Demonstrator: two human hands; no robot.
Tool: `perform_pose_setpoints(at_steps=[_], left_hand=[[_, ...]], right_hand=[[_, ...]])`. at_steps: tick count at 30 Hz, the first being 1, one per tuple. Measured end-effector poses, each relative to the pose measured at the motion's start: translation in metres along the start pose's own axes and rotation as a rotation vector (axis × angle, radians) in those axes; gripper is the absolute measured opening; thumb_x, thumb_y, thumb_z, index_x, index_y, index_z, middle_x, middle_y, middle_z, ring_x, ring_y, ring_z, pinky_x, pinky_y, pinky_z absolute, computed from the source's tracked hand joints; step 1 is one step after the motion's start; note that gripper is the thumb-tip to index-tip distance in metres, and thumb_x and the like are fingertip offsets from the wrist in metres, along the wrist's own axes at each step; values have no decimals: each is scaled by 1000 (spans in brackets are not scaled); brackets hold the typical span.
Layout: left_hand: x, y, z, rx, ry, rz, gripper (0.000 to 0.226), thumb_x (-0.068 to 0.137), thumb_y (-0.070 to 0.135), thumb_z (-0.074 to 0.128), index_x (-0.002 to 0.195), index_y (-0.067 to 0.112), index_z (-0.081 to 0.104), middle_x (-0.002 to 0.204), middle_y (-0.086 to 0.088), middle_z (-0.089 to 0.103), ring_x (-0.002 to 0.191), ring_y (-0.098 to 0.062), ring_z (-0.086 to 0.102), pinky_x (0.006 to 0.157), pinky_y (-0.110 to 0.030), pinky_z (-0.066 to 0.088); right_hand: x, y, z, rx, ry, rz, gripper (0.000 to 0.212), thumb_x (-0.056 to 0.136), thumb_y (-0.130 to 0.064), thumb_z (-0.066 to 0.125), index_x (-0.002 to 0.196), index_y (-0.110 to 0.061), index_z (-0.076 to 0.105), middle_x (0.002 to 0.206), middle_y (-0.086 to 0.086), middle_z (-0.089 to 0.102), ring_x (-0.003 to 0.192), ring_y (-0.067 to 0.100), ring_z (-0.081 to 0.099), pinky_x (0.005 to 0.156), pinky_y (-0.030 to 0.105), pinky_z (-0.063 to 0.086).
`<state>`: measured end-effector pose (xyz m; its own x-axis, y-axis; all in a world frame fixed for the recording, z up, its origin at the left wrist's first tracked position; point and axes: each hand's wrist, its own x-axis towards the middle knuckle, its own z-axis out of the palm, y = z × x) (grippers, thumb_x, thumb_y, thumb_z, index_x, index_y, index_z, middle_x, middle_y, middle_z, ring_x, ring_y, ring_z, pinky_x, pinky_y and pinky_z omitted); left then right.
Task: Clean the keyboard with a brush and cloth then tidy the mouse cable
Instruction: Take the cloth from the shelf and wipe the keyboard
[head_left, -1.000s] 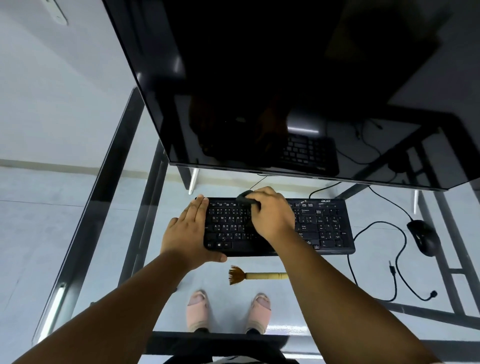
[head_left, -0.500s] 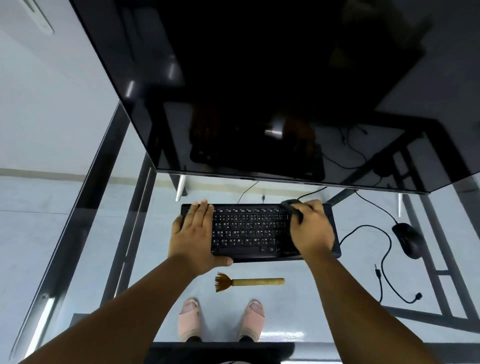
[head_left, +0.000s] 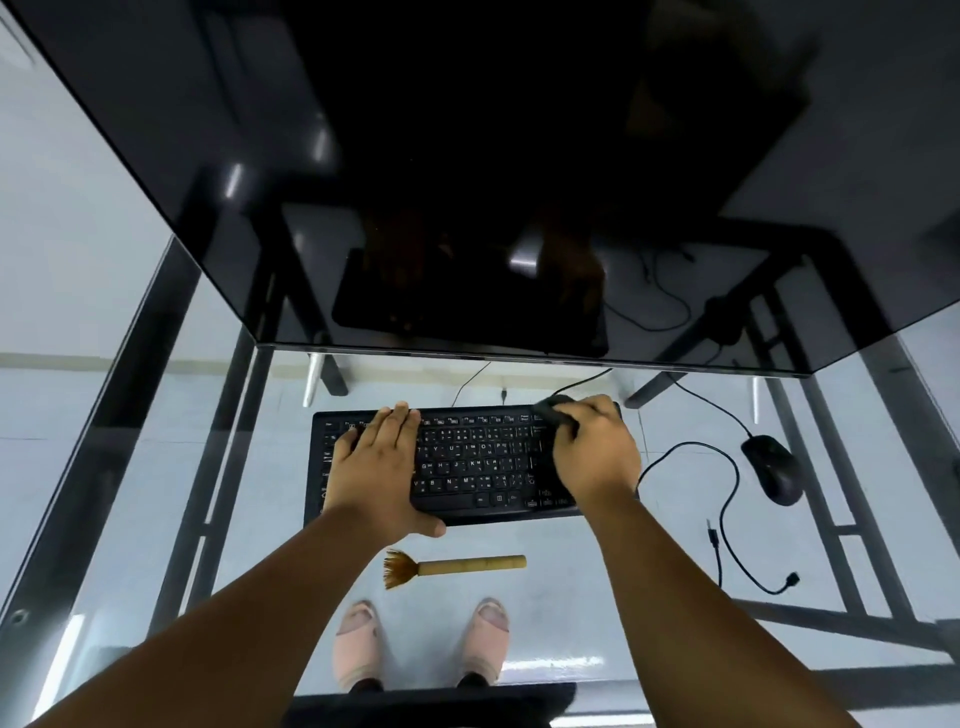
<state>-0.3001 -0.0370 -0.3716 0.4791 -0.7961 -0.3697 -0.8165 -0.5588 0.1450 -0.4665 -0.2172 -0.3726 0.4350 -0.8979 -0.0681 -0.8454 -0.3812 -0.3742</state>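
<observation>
A flat black rectangular keyboard (head_left: 467, 465) is observed lying on a clear glass desk top (head_left: 571, 613) with a dark metal frame, just in front of the lower edge of a large glossy black monitor (head_left: 467, 182). The left hand (head_left: 376, 467) is laid flat on the left portion of the keyboard, fingers straight and close together, thumb spread along the near edge. The right hand (head_left: 592, 452) is placed over the right end of the keyboard, its fingers curled round a small dark cloth (head_left: 555, 409) that is pressed against the far right corner of the keys. A short brush with a pale wooden cylindrical handle and brown bristles (head_left: 452, 567) is noted lying on the glass just in front of the keyboard, bristles pointing left, touched by neither hand. A black computer mouse (head_left: 771, 467) is seen resting on the glass well to the right of the keyboard. Its thin black cable (head_left: 727, 499) is seen lying in loose loops between keyboard and mouse, with a loose end near the right front of the desk. Through the glass, two feet in pale pink open-toed slippers (head_left: 358, 644) are visible on the floor.
</observation>
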Motion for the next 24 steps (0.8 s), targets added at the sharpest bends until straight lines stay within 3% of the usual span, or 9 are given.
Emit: perform_pose_setpoints(at_steps=[3, 9, 16, 24], left_hand=[[-1, 0, -1, -3, 7, -12, 137, 53, 80, 66, 152, 20, -6, 161, 4, -6, 148, -16, -3, 120, -43, 3], [-1, 1, -3, -10, 15, -24, 138, 50, 81, 67, 152, 21, -4, 161, 6, -2, 148, -14, 0, 119, -43, 4], [-2, 0, -5, -14, 20, -21, 138, 48, 81, 68, 152, 22, -1, 161, 6, 1, 147, -14, 2, 119, -44, 6], [-2, 1, -8, -12, 33, -22, 137, 45, 79, 70, 152, 23, 3, 160, 6, 7, 146, -15, 9, 119, -43, 8]], right_hand=[[5, -5, 3, 40, 35, 50, 29, 91, -17, 53, 110, -28, 71, 118, -4, 55, 96, 26, 62, 68, 30, 52], [-6, -34, 13, -18, -99, -241, 30, 93, -21, 52, 114, -32, 69, 118, -12, 53, 98, 17, 57, 68, 28, 53], [11, -14, 2, -41, -18, 4, 31, 93, -21, 49, 114, -32, 68, 120, -6, 53, 98, 23, 60, 62, 27, 47], [-5, -35, 13, -48, -98, -258, 30, 94, -24, 50, 117, -36, 65, 119, -14, 51, 100, 15, 55, 68, 27, 52]])
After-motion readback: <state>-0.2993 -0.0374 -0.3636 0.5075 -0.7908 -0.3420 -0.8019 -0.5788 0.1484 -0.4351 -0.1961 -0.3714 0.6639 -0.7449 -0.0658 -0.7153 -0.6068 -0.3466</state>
